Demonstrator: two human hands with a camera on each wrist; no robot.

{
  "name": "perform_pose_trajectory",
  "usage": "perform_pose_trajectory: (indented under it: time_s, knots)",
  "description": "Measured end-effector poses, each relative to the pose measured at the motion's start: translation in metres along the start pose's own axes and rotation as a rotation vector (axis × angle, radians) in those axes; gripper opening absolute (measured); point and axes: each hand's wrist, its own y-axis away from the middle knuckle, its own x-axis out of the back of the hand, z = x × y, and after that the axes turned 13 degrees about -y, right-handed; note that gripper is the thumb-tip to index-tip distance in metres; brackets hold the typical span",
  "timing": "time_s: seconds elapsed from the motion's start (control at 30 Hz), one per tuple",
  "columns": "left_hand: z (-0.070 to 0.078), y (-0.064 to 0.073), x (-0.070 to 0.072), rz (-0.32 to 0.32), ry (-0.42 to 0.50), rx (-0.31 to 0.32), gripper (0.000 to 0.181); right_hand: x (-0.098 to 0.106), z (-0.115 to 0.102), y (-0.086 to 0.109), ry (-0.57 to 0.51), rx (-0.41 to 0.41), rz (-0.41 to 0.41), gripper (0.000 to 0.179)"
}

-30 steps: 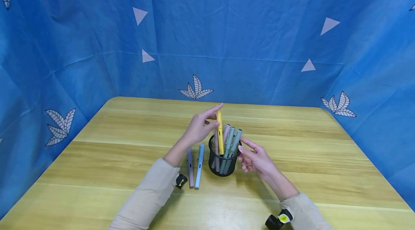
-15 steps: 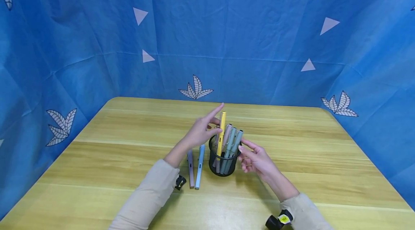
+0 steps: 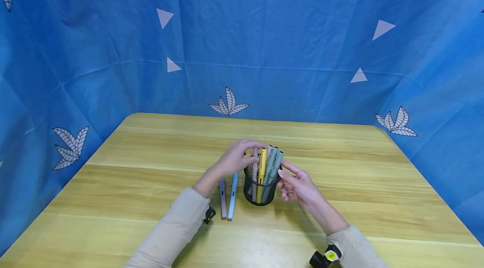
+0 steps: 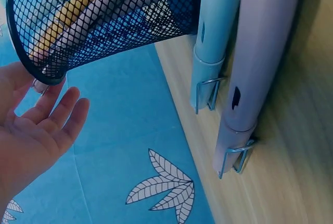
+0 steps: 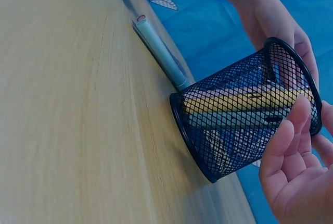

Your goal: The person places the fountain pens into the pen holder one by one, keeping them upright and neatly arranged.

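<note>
A black mesh pen cup point(image 3: 248, 190) stands upright on the table with several pens in it. Among them are a yellow pen point(image 3: 262, 165), a mauve pen point(image 3: 255, 171) and grey-green pens point(image 3: 278, 162). My left hand point(image 3: 235, 159) is at the cup's mouth from the left, its fingertips right over the tops of the yellow and mauve pens. In the left wrist view its other fingers spread loosely beside the rim. On the opposite side, my right hand point(image 3: 300, 185) holds the cup's rim between thumb and index finger, the other fingers curled.
Left of the cup, a light blue pen point(image 3: 232, 198) and a purple pen point(image 3: 222, 203) lie side by side on the wooden table point(image 3: 151, 184). A blue curtain point(image 3: 295, 41) with leaf prints hangs behind the table and along both sides.
The yellow pen has gone down into the cup and now sits level with the other pens. My left hand has lowered with it and let go. My right hand stays at the rim.
</note>
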Motion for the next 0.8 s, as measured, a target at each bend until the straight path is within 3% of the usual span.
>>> perform_pose_trajectory:
  time_s: [0.4,0.8]
  knots:
    - [-0.001,0.001,0.006,-0.004,0.086,0.062,0.034,0.002,-0.002,0.0,-0.006,-0.007,-0.011,0.059]
    - [-0.009,0.007,0.01,0.018,0.08,0.111,0.031,0.002,-0.004,0.001,-0.005,-0.017,-0.012,0.059]
